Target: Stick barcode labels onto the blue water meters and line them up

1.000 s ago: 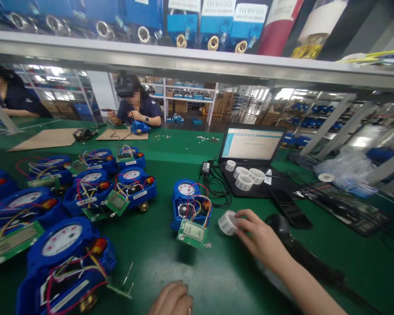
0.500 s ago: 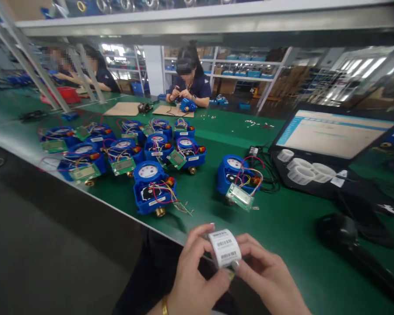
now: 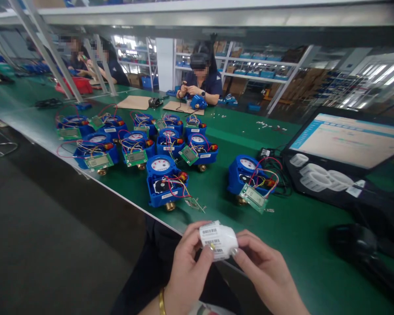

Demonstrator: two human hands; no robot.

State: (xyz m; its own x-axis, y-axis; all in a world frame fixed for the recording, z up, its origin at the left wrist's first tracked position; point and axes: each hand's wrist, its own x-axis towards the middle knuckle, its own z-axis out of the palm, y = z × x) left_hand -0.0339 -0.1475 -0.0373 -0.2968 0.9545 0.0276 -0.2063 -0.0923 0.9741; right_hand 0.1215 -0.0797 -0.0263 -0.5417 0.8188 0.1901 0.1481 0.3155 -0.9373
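- We hold the white label roll (image 3: 218,240) between both hands at the table's near edge, its barcodes facing us
- Our left hand (image 3: 190,260) is closed on the roll's left side, thumb pressed over the printed labels
- Our right hand (image 3: 265,267) pinches its right end, thumb in front, fingertips partly hidden
- Beyond it on the green table (image 3: 292,236) we see a near blue meter (image 3: 166,186), and right of that a second blue meter (image 3: 246,175)
- To our right, a black scanner (image 3: 353,240) lies near the laptop (image 3: 348,140), which bears spare rolls (image 3: 315,181)
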